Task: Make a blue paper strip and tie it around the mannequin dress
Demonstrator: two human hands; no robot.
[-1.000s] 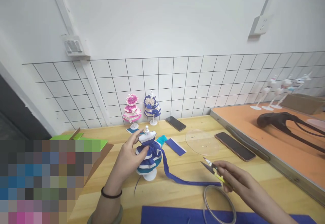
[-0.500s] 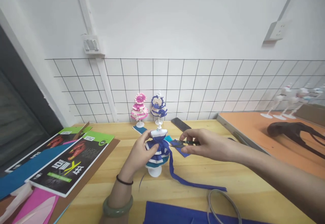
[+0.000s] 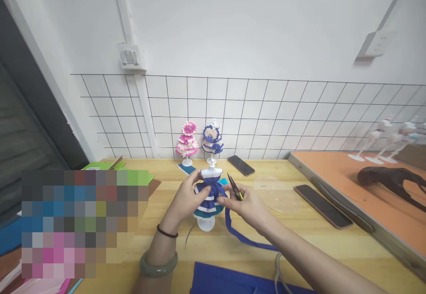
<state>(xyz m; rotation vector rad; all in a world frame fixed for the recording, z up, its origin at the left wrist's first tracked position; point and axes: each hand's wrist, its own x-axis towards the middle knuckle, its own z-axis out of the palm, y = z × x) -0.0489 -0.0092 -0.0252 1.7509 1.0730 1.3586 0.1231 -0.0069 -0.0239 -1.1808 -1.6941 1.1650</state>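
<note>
A small white mannequin stand [image 3: 206, 224] wears a blue, white and teal layered dress [image 3: 206, 206]. My left hand [image 3: 186, 196] grips the dress at its left side, thumb across the front. My right hand [image 3: 244, 203] pinches at the dress's right side, and small dark-bladed scissors [image 3: 234, 187] with a yellow part are tucked in its fingers, blades pointing up. A long blue strip [image 3: 244, 239] trails from the dress to the right and passes under my right forearm. A thin dark thread or sliver lies left of the stand.
Two decorated stands, pink [image 3: 187, 145] and blue [image 3: 212, 146], stand by the wall. Phones [image 3: 241, 165] [image 3: 322, 206] lie behind and right. Blue paper [image 3: 226, 278] and a ring [image 3: 279, 272] are in front. An orange board [image 3: 339, 169] is at right; the left side is pixelated.
My right hand has moved in to the dress, and the scissors have swung from pointing left to pointing up. The view has shifted slightly, revealing the right phone more fully.
</note>
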